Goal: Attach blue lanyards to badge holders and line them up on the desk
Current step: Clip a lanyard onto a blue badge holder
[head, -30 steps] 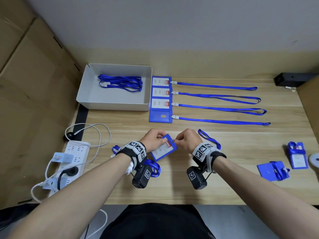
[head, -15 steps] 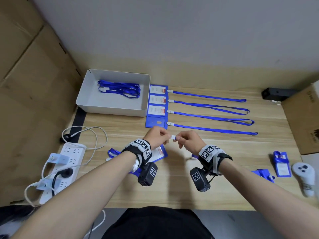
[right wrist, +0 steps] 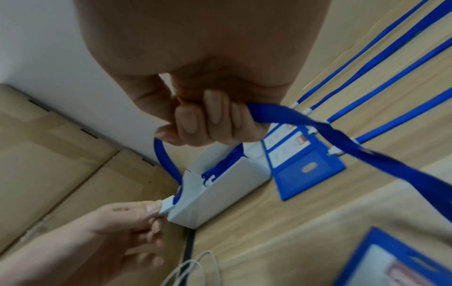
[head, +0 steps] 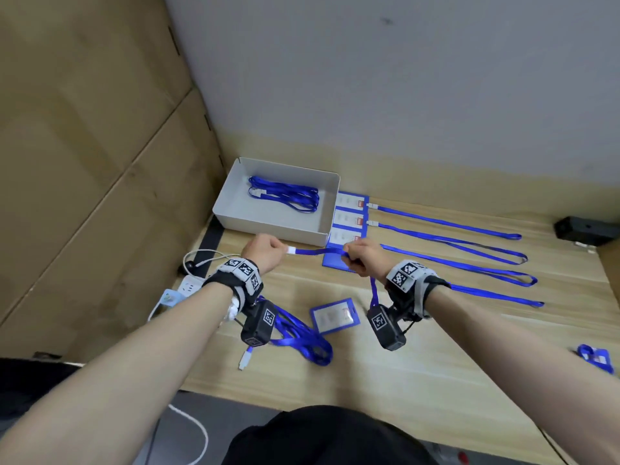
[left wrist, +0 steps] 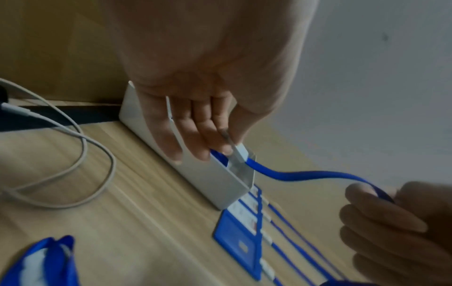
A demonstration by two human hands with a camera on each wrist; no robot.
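My left hand [head: 266,251] pinches the white clip end [left wrist: 238,152] of a blue lanyard [head: 315,252], raised above the desk. My right hand [head: 360,258] grips the strap a little farther along [right wrist: 281,114]; the rest hangs down past the right wrist. A loose badge holder [head: 333,315] lies flat on the desk between my wrists. Several finished badge holders [head: 350,218] with lanyards [head: 446,223] stretched to the right lie in a row behind my hands. A bundled blue lanyard [head: 298,337] lies under my left wrist.
A white tray [head: 235,203] at the back left holds more coiled lanyards [head: 285,194]. A power strip [head: 188,286] and white cables [left wrist: 73,147] lie at the left edge. More badge holders [head: 595,357] sit at the far right, a black device [head: 583,228] at the back right. Cardboard walls off the left side.
The badge holder went from my hands onto the desk. Both hands rose and moved apart, drawing a length of lanyard between them. The head camera tilted up and leftwards.
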